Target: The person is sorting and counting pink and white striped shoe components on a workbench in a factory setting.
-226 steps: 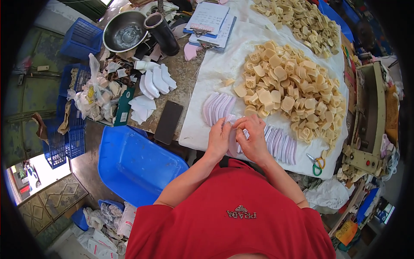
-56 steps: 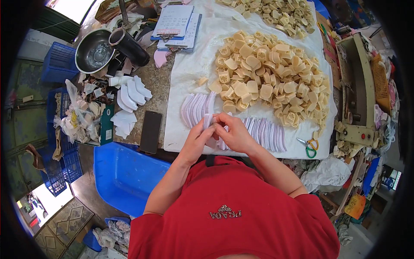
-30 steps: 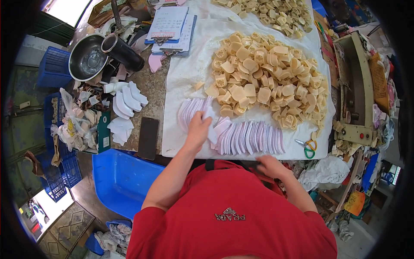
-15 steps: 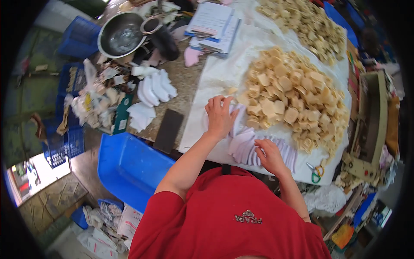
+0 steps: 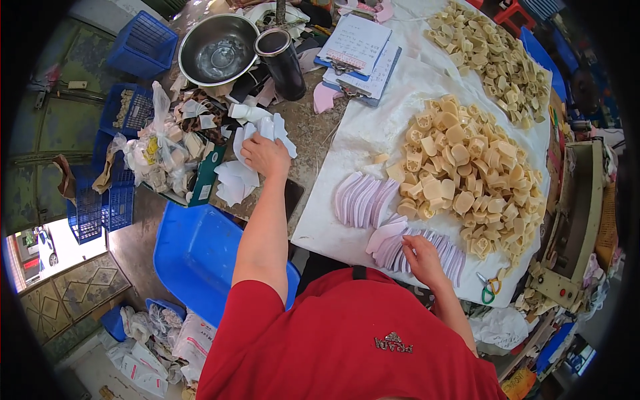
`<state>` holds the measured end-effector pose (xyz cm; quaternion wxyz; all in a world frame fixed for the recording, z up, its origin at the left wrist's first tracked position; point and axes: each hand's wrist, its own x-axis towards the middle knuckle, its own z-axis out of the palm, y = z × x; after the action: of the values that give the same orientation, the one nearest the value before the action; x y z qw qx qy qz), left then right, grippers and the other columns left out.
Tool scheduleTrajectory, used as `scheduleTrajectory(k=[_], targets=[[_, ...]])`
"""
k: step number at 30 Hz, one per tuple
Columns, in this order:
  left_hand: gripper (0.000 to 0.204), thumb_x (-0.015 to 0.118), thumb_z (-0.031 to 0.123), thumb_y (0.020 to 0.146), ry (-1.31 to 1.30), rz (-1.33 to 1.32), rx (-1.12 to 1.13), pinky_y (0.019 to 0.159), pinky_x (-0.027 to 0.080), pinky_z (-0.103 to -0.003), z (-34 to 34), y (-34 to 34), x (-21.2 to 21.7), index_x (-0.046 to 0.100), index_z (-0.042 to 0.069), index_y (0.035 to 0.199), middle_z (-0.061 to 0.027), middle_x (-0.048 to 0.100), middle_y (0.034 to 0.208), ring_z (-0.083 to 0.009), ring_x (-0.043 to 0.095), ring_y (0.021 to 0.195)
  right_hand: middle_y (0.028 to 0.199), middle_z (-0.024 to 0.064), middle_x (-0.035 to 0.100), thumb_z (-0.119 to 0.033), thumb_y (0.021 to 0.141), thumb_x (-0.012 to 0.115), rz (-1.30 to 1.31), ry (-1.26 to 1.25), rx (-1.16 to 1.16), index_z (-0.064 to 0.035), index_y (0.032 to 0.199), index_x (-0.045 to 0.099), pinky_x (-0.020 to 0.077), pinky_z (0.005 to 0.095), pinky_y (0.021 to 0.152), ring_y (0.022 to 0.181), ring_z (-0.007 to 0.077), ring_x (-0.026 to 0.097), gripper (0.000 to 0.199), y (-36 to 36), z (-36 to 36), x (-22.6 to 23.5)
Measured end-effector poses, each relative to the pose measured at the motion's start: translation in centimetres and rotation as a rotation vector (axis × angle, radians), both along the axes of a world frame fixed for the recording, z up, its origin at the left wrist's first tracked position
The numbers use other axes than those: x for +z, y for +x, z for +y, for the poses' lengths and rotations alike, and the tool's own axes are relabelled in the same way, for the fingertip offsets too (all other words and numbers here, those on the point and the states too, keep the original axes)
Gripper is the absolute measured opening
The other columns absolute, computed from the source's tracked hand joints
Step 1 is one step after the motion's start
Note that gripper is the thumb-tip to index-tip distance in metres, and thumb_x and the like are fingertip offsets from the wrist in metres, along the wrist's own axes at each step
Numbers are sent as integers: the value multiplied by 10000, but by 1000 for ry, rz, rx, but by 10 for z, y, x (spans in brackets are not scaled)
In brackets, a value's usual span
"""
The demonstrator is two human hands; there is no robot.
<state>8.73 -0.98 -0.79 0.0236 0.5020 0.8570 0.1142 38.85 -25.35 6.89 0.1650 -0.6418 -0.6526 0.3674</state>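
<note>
At the left of the table, my left hand [image 5: 267, 157] lies over a small stack of white curved flat pieces [image 5: 283, 137], its fingers bent round them; the fingertips are partly hidden. My right hand [image 5: 425, 260] hovers at the front row of lilac-white curved pieces [image 5: 445, 252], thumb and fingers a little apart, with nothing seen in them. Just behind stands another row of such pieces [image 5: 363, 199], on edge and packed close. More white pieces [image 5: 235, 183] lie loose beside my left hand.
A big heap of cream moulded pieces [image 5: 467, 160] covers the white cloth [image 5: 360, 137], with a second heap [image 5: 493, 60] beyond. Scissors [image 5: 490, 288] lie at the front right. A metal bowl [image 5: 220, 50], black flask [image 5: 283, 67] and clipboards [image 5: 360, 60] stand behind. A blue tub [image 5: 193, 247] sits below.
My left hand has left the back lilac row and moved left onto the white pieces. My right hand stays at the front row. The whole view has shifted slightly.
</note>
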Motion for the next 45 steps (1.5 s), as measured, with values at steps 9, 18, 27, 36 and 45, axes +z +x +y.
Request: scheduleTrajectory(k=[9,18,27,36,45], targets=[[426,694,66,680,194,-196,-136,875,355,-435,-3,-3,5,445,29,1023,-180,454,1063,-343,425,1040,841,167,590,-98,824,534,5,-25,-24,23,987,570,441,408,732,813,343,555,207,2,-7,-5],[511,655,143,674,152,-302,-96,922,362,-419,2,-14,-6,476,-36,1118,-227,497,1061,-380,451,1050,888,194,601,-102,831,533,-1,-40,-61,36,976,576,453,403,751,845,359,568,205,4,-10,-10],[347,640,166,685,50,-662,-192,781,456,-396,-25,2,48,541,-29,953,-180,602,908,-308,587,867,888,190,607,-105,836,555,46,-20,-169,24,982,581,468,372,730,822,335,595,197,5,-7,1],[553,594,41,702,-137,-1240,-561,862,421,-377,-131,86,102,371,-39,1201,-195,550,1054,-280,541,1023,822,151,600,-131,839,575,407,107,-259,20,941,585,454,334,651,737,279,585,183,-56,59,67],[700,584,-61,650,101,-566,-1090,731,385,-442,-179,118,108,274,-79,1278,-213,469,932,-369,474,843,731,137,613,-131,867,507,380,-99,-310,37,833,546,454,332,606,661,255,588,176,-49,44,61]])
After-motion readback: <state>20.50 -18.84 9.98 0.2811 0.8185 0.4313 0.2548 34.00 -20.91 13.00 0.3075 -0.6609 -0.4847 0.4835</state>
